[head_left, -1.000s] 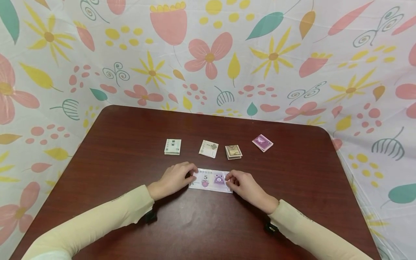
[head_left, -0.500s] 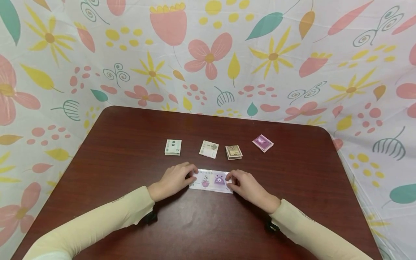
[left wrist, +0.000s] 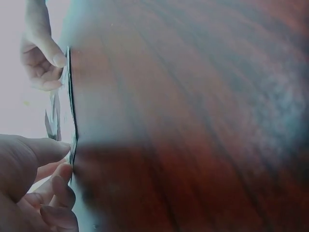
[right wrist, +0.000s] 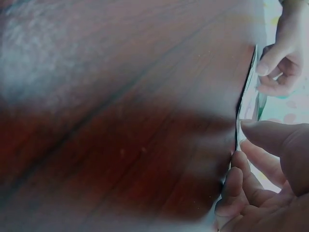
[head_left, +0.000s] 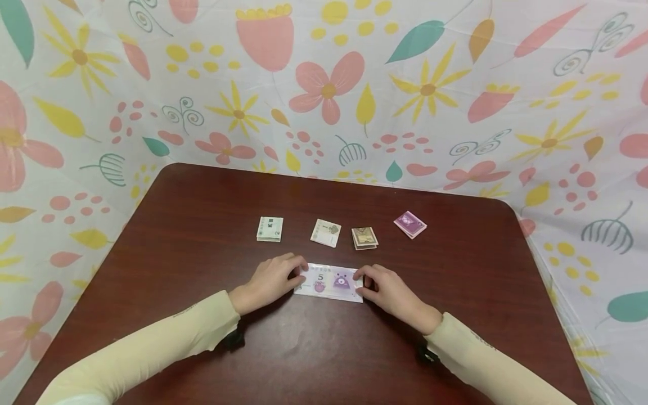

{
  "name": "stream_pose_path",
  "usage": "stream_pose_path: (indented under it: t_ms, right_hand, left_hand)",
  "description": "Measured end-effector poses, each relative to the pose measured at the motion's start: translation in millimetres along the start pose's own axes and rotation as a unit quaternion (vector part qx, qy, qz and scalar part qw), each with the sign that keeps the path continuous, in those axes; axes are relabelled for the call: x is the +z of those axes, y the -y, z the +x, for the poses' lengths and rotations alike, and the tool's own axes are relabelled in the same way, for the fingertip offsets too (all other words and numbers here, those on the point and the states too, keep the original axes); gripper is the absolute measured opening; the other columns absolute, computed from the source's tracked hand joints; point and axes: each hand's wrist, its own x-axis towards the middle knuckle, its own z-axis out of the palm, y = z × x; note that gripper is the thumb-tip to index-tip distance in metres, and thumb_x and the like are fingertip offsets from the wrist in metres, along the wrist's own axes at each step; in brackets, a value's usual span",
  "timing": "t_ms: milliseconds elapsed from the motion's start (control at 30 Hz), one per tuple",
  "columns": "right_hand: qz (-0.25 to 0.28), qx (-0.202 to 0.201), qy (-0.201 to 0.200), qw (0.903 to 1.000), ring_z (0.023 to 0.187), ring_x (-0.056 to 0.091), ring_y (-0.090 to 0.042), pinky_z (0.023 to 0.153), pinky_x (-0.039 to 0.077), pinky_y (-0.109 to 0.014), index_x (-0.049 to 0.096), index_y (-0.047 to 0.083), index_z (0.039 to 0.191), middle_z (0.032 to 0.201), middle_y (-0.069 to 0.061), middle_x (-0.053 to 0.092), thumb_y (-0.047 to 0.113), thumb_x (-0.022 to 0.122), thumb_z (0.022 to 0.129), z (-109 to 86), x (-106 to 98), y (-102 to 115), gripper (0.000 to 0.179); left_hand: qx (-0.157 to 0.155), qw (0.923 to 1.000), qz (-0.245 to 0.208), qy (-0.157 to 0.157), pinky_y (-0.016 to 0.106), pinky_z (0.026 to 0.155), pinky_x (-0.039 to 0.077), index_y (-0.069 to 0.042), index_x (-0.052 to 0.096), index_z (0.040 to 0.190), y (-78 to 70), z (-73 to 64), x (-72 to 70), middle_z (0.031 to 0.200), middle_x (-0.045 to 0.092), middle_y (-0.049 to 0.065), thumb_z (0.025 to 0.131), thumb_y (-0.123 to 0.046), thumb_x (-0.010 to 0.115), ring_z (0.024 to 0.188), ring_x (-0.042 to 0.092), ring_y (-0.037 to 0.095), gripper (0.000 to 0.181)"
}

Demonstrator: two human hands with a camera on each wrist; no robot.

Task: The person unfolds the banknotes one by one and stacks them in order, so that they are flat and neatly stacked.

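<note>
A purple and white play banknote (head_left: 330, 281) marked with a 5 lies unfolded on the brown table, in the middle of the head view. My left hand (head_left: 270, 282) pinches its left end with thumb and fingers. At the opposite end, my right hand (head_left: 394, 293) pinches the note in the same way. Both wrist views show the note nearly edge-on; from the left wrist, the thumb (left wrist: 53, 151) presses on its face. In the right wrist view the thumb (right wrist: 263, 133) does likewise, with the other fingers curled by the edge.
Behind the note lie a folded green banknote (head_left: 270, 229), a folded pale note (head_left: 325, 233), a folded brown note (head_left: 364, 238) and a folded purple note (head_left: 410, 224). The table (head_left: 212, 197) backs onto a flower-printed cloth (head_left: 324, 34).
My right hand has slid very slightly to the right along the note's end. The left hand, the banknote and the folded notes keep their places.
</note>
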Motion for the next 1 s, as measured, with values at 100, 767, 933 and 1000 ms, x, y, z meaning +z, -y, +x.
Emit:
stream_pose_path:
  t_ms: [100, 767, 933, 1000]
  right_hand:
    - [-0.001, 0.002, 0.002, 1.0000, 0.070, 0.051, -0.011, 0.064, 0.044, -0.025, 0.071, 0.010, 0.106, 0.081, 0.002, 0.057, 0.003, 0.082, 0.087, 0.2, -1, 1, 0.023]
    - [0.000, 0.004, 0.007, 1.0000, 0.070, 0.051, -0.011, 0.064, 0.044, -0.025, 0.070, 0.010, 0.107, 0.081, 0.002, 0.056, 0.003, 0.082, 0.088, -0.4, -3, 1, 0.023]
    - [0.002, 0.006, 0.008, 1.0000, 0.070, 0.051, -0.011, 0.064, 0.044, -0.025, 0.071, 0.011, 0.107, 0.081, 0.002, 0.057, 0.004, 0.082, 0.088, -0.7, -3, 1, 0.023]
    - [0.002, 0.007, 0.009, 0.9999, 0.070, 0.051, -0.011, 0.064, 0.044, -0.025, 0.070, 0.011, 0.108, 0.081, 0.002, 0.056, 0.004, 0.082, 0.088, -0.8, -3, 1, 0.023]
  left_hand:
    - [0.004, 0.9998, -0.003, -0.019, 0.033, 0.063, 0.051, -0.018, 0.073, 0.104, 1.5, 0.4, -1.9, 0.087, 0.064, -0.010, 0.093, -0.020, 0.079, 0.073, 0.062, 0.009, 0.013]
    - [-0.127, 0.9774, -0.058, -0.159, 0.037, 0.063, 0.048, -0.013, 0.072, 0.089, 49.8, -3.6, -48.5, 0.069, 0.065, -0.004, 0.099, -0.027, 0.071, 0.060, 0.058, 0.012, 0.017]
    - [-0.170, 0.9706, -0.072, -0.155, 0.036, 0.063, 0.047, -0.009, 0.071, 0.091, 68.8, -1.6, -60.7, 0.070, 0.067, 0.000, 0.101, -0.029, 0.068, 0.056, 0.058, 0.014, 0.022]
    - [-0.183, 0.9699, -0.078, -0.141, 0.035, 0.060, 0.046, -0.007, 0.072, 0.091, 74.6, -0.4, -64.0, 0.071, 0.068, 0.003, 0.102, -0.029, 0.067, 0.056, 0.057, 0.015, 0.026]
